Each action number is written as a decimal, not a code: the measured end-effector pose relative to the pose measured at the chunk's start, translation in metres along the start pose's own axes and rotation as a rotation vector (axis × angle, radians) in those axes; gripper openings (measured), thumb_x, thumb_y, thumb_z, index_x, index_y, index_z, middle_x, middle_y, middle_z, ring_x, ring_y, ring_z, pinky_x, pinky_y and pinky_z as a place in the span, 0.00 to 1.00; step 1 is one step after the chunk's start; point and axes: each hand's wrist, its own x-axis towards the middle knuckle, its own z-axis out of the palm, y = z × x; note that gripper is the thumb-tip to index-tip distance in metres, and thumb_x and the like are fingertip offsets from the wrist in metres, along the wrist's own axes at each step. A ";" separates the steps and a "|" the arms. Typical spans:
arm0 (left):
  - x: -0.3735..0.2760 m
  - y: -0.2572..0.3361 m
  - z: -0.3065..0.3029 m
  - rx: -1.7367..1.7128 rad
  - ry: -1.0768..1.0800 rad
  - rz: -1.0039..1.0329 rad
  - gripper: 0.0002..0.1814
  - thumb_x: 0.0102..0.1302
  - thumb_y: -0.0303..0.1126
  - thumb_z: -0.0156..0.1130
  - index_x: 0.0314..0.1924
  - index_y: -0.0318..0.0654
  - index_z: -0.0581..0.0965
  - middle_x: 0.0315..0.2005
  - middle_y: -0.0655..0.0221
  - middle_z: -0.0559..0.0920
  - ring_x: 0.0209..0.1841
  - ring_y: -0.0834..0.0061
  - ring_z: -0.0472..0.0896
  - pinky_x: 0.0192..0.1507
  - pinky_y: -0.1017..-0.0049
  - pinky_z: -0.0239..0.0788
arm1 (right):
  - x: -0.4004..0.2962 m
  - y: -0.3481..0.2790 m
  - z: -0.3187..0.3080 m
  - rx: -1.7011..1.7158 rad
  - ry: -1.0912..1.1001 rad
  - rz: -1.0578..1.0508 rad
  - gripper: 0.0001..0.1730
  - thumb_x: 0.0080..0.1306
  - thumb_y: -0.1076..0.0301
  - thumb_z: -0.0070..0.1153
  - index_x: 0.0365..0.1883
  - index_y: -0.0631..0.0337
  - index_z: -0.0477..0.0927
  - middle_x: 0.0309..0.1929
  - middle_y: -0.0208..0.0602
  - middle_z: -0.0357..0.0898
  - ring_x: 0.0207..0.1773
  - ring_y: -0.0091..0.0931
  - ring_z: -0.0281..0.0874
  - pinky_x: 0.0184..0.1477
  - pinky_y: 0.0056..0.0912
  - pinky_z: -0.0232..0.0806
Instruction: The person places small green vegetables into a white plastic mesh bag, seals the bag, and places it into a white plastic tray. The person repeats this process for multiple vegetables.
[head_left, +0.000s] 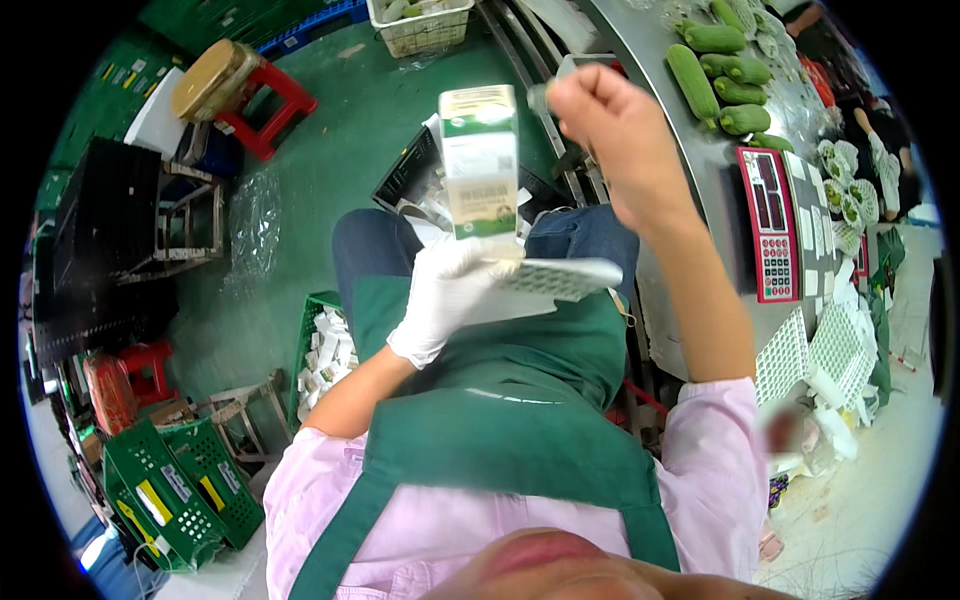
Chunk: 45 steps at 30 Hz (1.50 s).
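Note:
My left hand (450, 296), in a white glove, grips a printed green-and-white carton (482, 169) by its lower end, together with what looks like a folded piece of white foam netting (562, 277). The carton stands up from the glove over my lap. Raised to its right is my bare right hand (607, 127), its fingers curled, with a small pale, blurred item (538, 99) at the fingertips; what it is I cannot tell. Beyond my knees a black crate (409, 169) holds white pieces, partly hidden by the carton.
Several green gourds (691, 82) lie on the metal table (645, 34) at the right, near a red-framed digital scale (769, 225). A green crate of small cartons (326, 349) stands by my left side. A red stool (270, 112) and a white basket (420, 34) are farther off.

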 end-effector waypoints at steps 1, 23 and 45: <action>0.002 -0.001 0.001 -0.078 0.044 -0.035 0.12 0.52 0.28 0.72 0.39 0.44 0.86 0.32 0.69 0.87 0.33 0.71 0.82 0.39 0.75 0.72 | -0.012 0.002 0.003 -0.089 -0.011 -0.031 0.10 0.68 0.63 0.60 0.36 0.61 0.77 0.29 0.19 0.74 0.27 0.10 0.64 0.29 0.16 0.60; 0.006 0.008 0.005 0.335 0.030 0.390 0.13 0.47 0.32 0.74 0.35 0.49 0.85 0.32 0.68 0.83 0.37 0.63 0.79 0.39 0.64 0.70 | -0.022 0.016 0.008 0.035 -0.004 0.096 0.12 0.70 0.61 0.58 0.34 0.63 0.79 0.30 0.23 0.79 0.32 0.12 0.67 0.34 0.17 0.60; 0.004 0.004 0.000 0.345 0.150 0.413 0.14 0.44 0.31 0.76 0.33 0.50 0.82 0.31 0.67 0.82 0.32 0.61 0.78 0.32 0.66 0.69 | -0.052 0.037 0.015 -0.348 -0.251 0.259 0.18 0.66 0.57 0.61 0.43 0.66 0.81 0.41 0.38 0.82 0.41 0.23 0.79 0.45 0.30 0.70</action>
